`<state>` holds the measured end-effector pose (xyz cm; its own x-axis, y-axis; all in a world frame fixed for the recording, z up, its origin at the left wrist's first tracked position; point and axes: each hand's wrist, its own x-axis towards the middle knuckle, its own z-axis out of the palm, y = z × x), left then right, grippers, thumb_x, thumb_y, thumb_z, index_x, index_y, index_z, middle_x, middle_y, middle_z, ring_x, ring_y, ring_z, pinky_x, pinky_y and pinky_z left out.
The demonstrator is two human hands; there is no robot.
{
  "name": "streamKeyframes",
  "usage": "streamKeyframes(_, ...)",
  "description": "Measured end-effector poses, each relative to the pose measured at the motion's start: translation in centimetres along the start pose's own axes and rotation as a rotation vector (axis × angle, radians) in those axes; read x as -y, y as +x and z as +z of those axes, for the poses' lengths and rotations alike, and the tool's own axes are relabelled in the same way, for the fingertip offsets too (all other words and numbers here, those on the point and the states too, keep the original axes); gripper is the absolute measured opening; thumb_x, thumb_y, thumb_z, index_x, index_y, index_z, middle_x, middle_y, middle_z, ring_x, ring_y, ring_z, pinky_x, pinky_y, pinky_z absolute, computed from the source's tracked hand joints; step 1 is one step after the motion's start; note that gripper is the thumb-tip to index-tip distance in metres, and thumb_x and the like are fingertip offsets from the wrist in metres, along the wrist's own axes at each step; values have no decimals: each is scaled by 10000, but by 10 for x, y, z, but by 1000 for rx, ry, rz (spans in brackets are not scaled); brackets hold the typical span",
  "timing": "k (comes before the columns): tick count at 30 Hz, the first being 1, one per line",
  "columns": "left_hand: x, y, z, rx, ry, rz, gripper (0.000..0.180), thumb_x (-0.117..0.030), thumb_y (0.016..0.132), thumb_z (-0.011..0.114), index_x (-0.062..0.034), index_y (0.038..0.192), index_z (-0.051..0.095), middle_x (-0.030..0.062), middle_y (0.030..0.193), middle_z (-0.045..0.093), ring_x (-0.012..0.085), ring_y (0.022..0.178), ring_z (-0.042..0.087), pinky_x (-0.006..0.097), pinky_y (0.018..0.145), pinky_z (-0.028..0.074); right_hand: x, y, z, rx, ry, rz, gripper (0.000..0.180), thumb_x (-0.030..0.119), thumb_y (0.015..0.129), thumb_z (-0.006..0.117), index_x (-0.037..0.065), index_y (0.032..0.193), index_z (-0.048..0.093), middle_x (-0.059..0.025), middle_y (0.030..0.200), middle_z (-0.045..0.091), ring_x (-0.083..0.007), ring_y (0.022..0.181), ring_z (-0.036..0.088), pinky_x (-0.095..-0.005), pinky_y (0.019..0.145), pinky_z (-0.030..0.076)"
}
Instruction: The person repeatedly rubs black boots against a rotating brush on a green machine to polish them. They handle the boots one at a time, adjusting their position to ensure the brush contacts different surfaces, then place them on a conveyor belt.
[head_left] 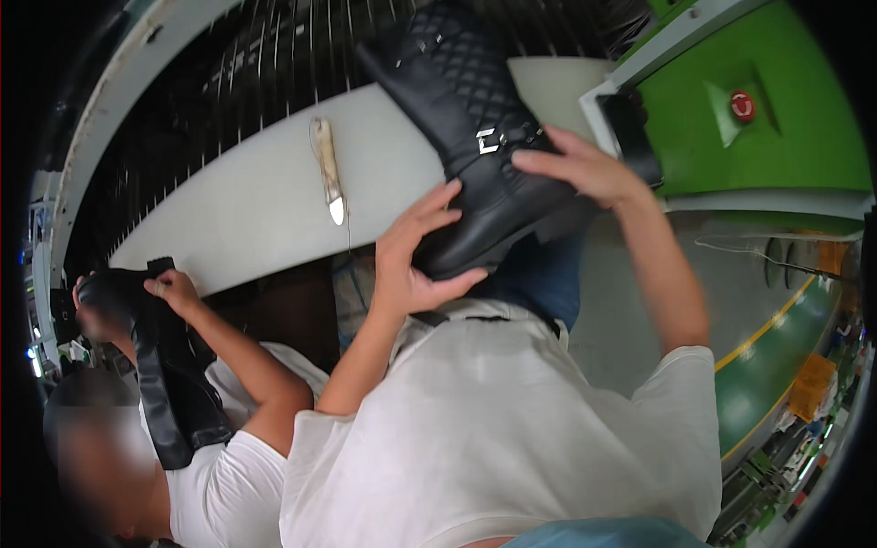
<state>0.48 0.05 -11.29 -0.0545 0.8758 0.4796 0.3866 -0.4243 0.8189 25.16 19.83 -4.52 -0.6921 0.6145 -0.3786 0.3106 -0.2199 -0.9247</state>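
Observation:
A black boot [475, 137] with a quilted shaft and a silver buckle on an ankle strap lies between my two hands, over the edge of a pale work surface [265, 219]. Its toe points toward my body and its shaft leans away. My left hand [420, 247] wraps the toe, thumb underneath and fingers spread over the upper. At the ankle, beside the buckle, my right hand [575, 169] grips the boot with thumb and fingers. A knife [327, 173] with a light handle and a short blade rests on the surface left of the boot.
On my left a co-worker [228, 484] in a white shirt holds another black boot [164, 365]. Metal rods [274, 64] run behind the work surface. A green machine panel [767, 119] with a red button [742, 106] stands at the right, above a floor with yellow lines [758, 338].

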Motion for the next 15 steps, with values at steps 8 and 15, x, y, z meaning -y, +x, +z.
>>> streamKeyframes(8, -55, 20, 15, -176, 243, 303, 631, -210, 648, 1105, -41, 1166, 788, 209, 1353, 727, 417, 1284, 700, 484, 1026, 643, 102, -89, 16, -144, -681, -430, 522, 305, 912, 906, 23, 1313, 727, -174, 986, 814, -322, 863, 788, -404, 801, 607)
streamKeyframes(15, -159, 138, -46, -189, 760, 741, 758, -418, 695, 1057, -111, 1313, 745, 146, 1390, 745, 424, 1326, 672, 589, 1073, 569, 174, -80, 13, -128, -1182, -693, 492, 356, 829, 894, 89, 1222, 765, -180, 843, 780, -433, 841, 774, -526, 757, 598)
